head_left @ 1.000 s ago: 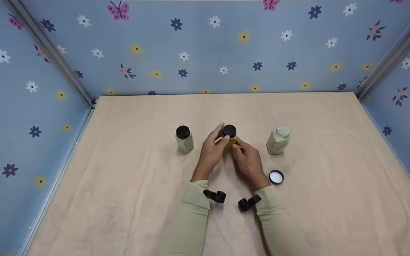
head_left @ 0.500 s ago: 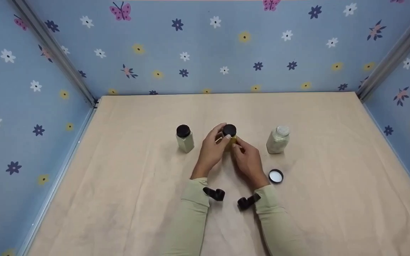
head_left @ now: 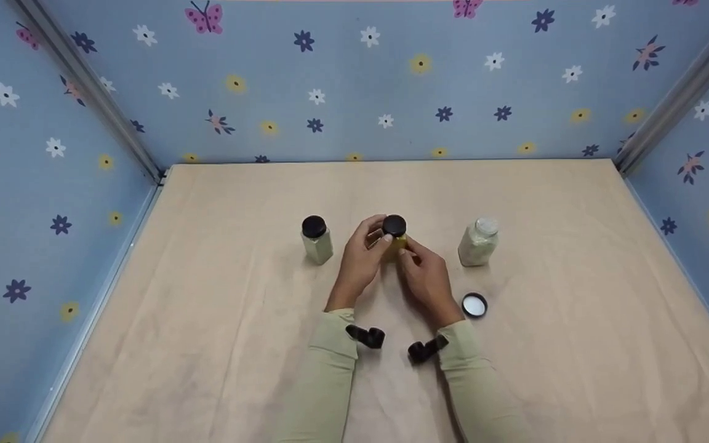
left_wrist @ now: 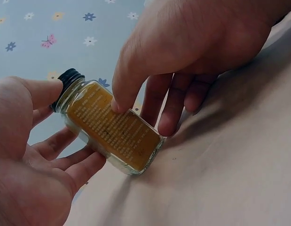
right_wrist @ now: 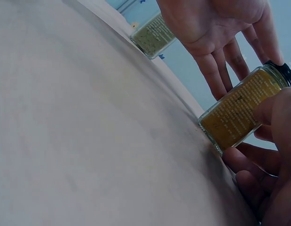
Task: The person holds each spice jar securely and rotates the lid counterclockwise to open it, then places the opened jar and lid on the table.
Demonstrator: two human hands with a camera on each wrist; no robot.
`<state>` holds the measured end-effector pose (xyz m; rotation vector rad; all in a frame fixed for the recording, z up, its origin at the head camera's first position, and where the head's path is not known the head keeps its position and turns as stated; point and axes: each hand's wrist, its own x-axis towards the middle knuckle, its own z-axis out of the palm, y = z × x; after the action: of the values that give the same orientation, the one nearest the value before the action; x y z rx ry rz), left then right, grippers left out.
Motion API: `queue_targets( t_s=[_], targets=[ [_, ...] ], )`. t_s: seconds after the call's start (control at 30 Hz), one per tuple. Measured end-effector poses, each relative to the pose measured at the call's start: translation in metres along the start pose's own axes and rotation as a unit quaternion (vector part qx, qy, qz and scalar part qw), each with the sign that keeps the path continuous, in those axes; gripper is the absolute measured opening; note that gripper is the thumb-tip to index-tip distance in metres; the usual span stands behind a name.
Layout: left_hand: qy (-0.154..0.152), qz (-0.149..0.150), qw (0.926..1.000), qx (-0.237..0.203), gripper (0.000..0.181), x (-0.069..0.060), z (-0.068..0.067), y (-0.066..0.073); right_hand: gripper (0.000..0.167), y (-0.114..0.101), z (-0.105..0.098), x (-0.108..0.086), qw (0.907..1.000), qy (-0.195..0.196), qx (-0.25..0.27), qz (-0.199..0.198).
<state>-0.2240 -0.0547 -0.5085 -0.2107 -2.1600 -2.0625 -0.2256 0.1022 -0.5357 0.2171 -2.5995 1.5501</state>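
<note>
A glass spice jar (left_wrist: 112, 125) of yellow-brown powder, with white print on its side, stands between both hands. Its black cap (head_left: 394, 225) is on. My left hand (head_left: 357, 261) has its thumb on the cap's near side in the left wrist view; the other fingers curve behind the cap and jar. My right hand (head_left: 429, 277) pinches the jar's body, thumb on the printed face and fingers behind it. Low down, the jar's base appears to rest on the cloth-covered table. The hands hide most of the jar's body in the head view.
Left of the hands stands a capped jar of pale green contents (head_left: 317, 243). To the right is an uncapped pale jar (head_left: 479, 243) with a whitish top. A loose black cap (head_left: 474, 305) lies white side up by the right wrist. Flowered panels surround the table (head_left: 207, 369).
My left thumb has shifted slightly left on the cap, and the left fingers sit a little differently. The right hand, the held jar and the other jars stay in place.
</note>
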Motion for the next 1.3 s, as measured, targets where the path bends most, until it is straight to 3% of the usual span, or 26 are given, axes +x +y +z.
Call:
queue_targets(
  t_s=[0.13, 0.33, 0.43, 0.57, 0.67, 0.83, 1.3],
  targets=[
    [0.003, 0.010, 0.9998, -0.017, 0.038, 0.001, 0.000, 0.000, 0.043, 0.000, 0.000, 0.001, 1.0000, 0.001, -0.002, -0.001],
    [0.001, -0.005, 0.9995, -0.030, 0.039, 0.001, -0.001, -0.002, 0.044, 0.001, -0.001, 0.000, 0.9999, -0.002, -0.010, 0.008],
    [-0.005, -0.015, 0.9995, -0.028, 0.042, -0.003, -0.002, 0.014, 0.043, 0.000, -0.001, 0.000, 0.9999, -0.002, -0.006, 0.009],
    [-0.008, -0.021, 0.9998, 0.000, 0.045, -0.002, -0.002, 0.016, 0.044, -0.001, -0.001, 0.002, 1.0000, -0.003, 0.000, 0.009],
    [-0.007, -0.021, 0.9994, 0.025, 0.047, 0.002, -0.002, 0.002, 0.044, -0.001, -0.001, 0.002, 0.9999, -0.002, -0.003, 0.012],
    [-0.006, -0.016, 0.9995, 0.025, 0.046, 0.000, -0.002, 0.000, 0.043, 0.000, 0.000, 0.001, 0.9999, 0.001, -0.002, 0.013],
    [0.003, -0.016, 0.9991, -0.038, 0.035, 0.001, -0.003, -0.004, 0.042, 0.000, -0.001, 0.001, 0.9999, 0.000, 0.003, 0.013]
  ],
)
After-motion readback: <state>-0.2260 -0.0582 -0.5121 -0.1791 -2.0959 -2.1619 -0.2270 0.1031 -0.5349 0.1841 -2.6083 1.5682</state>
